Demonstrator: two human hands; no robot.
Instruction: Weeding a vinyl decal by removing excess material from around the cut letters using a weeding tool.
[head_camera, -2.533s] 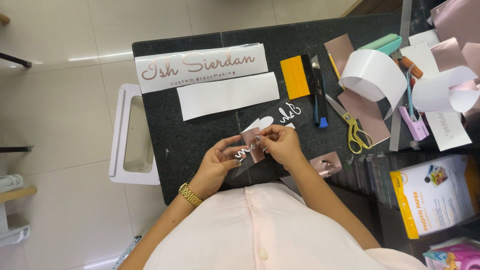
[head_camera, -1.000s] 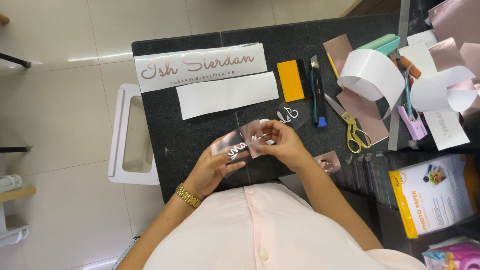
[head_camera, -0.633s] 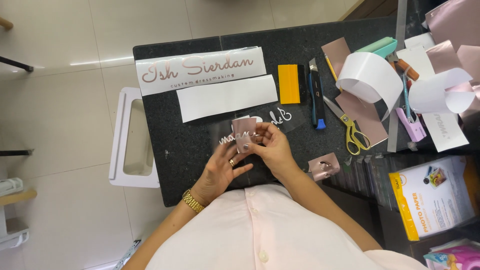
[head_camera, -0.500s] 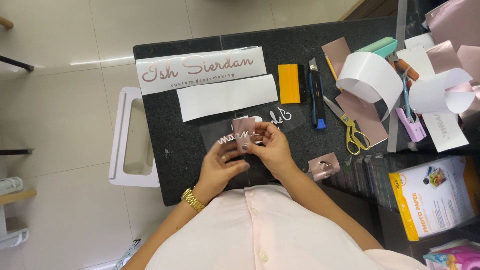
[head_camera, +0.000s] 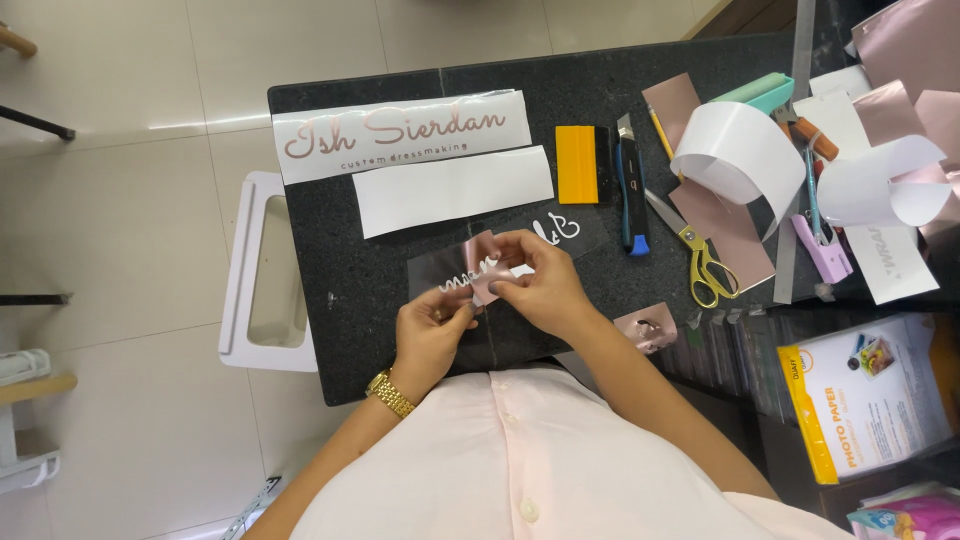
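Observation:
My left hand (head_camera: 432, 328) pinches the lower edge of a clear transfer sheet (head_camera: 440, 272) that carries white script lettering. My right hand (head_camera: 540, 285) grips a small rose-gold vinyl piece (head_camera: 480, 247) at the middle of that sheet, fingers curled over it. Both hands hover just above the black table (head_camera: 360, 260), close to my chest. More white lettering (head_camera: 557, 229) shows on the sheet's right end, past my right fingers.
A long rose-gold lettered banner (head_camera: 400, 132) and a blank white strip (head_camera: 452, 188) lie behind the hands. To the right are a yellow squeegee (head_camera: 576, 164), a utility knife (head_camera: 629, 190), yellow-handled scissors (head_camera: 695, 252), curled white backing paper (head_camera: 738, 150) and a vinyl scrap (head_camera: 647, 326).
The hands lowered the sheet toward the table and moved slightly left. The clear sheet now lies flatter, with the rose-gold piece peeled further across the lettering.

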